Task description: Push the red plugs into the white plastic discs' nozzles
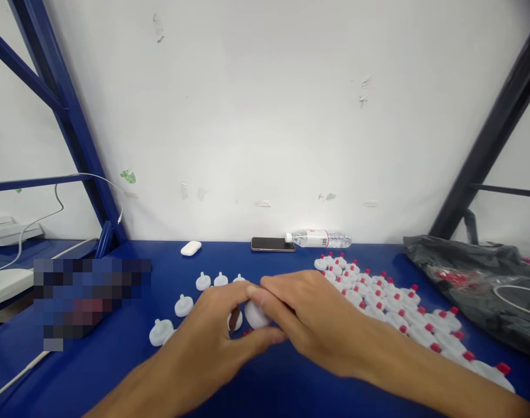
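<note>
My left hand is closed around a round white plastic cap, with its thumb below and its fingers on top. Meeting it from the right, my right hand has its fingertips pressed on the same cap; its palm side is hidden. A small dark brown piece shows beside the cap, inside the curve of my left hand; I cannot tell what it is. Beyond and left of my left hand stand several white spouted caps without red tips. To the right, many white caps with red tips stand in rows.
A phone, a lying clear bottle and a white earbud case line the back of the blue table. A black plastic bag lies at right. Blue frame posts rise at left, near a blurred patch.
</note>
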A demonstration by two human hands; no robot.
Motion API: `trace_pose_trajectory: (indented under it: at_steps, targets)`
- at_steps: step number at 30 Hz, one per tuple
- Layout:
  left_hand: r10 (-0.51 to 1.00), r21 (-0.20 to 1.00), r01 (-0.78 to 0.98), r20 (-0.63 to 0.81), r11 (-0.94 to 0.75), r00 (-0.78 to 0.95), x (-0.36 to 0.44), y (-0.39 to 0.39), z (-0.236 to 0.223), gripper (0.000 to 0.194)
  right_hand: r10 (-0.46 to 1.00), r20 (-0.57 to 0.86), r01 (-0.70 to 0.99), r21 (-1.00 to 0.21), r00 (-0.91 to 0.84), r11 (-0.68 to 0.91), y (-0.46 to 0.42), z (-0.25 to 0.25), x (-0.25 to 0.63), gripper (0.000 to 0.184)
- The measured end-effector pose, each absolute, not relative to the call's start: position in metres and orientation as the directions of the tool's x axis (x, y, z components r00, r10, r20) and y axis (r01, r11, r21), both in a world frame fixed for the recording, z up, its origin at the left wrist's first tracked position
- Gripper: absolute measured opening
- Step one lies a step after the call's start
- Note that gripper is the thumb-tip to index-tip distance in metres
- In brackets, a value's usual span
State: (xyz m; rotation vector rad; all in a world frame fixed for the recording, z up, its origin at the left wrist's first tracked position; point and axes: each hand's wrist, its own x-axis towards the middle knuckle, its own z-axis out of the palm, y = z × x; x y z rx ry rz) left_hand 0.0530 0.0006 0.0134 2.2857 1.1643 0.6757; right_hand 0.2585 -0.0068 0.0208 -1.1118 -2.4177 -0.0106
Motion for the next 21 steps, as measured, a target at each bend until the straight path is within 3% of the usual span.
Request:
trace_pose_trajectory:
  at_steps: [3, 7, 10, 13, 18, 21]
  targets:
    - [0.837, 0.726, 0.490, 0.218, -0.482, 0.502, 0.065, -0.025, 0.015, 0.025, 0.698, 0.425, 0.596, -0.366, -0.576, 0.715, -0.027, 0.024, 0.256, 0.044]
    - [0.815, 0.919, 0.344, -0.043, -0.195, 0.577, 0.057, -0.036, 0.027, 0.031, 0.669, 0.509, 0.493, -0.453, -0.542, 0.743, -0.044, 0.026, 0.257, 0.044]
    - [0.678, 0.950, 0.306, -0.180, -0.069, 0.713, 0.046, -0.028, 0.038, 0.035, 0.640, 0.553, 0.400, -0.501, -0.534, 0.767, -0.046, 0.023, 0.252, 0.042]
    - [0.625, 0.941, 0.328, -0.206, -0.086, 0.753, 0.038, -0.019, 0.041, 0.039, 0.626, 0.553, 0.347, -0.531, -0.550, 0.773, -0.040, 0.018, 0.248, 0.041]
    - [0.807, 0.839, 0.533, -0.242, -0.104, 0.539, 0.032, -0.031, 0.026, 0.046, 0.601, 0.608, 0.298, -0.531, -0.518, 0.793, -0.039, 0.008, 0.240, 0.044]
    - [0.941, 0.687, 0.682, 0.010, -0.252, 0.338, 0.033, -0.041, 0.007, 0.037, 0.638, 0.585, 0.332, -0.551, -0.500, 0.766, -0.044, 0.000, 0.234, 0.042]
